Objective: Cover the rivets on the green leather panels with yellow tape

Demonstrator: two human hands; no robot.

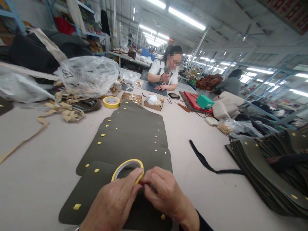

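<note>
My left hand [115, 199] grips a roll of yellow tape [128, 161], thumb on its rim. Against the roll's right edge, my right hand [166, 192] is closed in a pinch at the tape; the tape's end is hidden between the fingertips. Below both hands lie overlapping dark olive panels [130, 138], spread in a staggered row away from me. Small yellow tape pieces [77, 207] stick to them mostly along the left side, and small shiny metal studs [156, 150] dot the right side. The nearest panel is partly covered by my hands.
A second yellow tape roll [111, 102] lies beyond the panels, beside boxes of gold-coloured hardware [132, 98]. A stack of olive panels [267, 173] fills the right side, near a black strip [204, 162]. Clear plastic bags [89, 75] are at left. A co-worker [166, 69] sits opposite.
</note>
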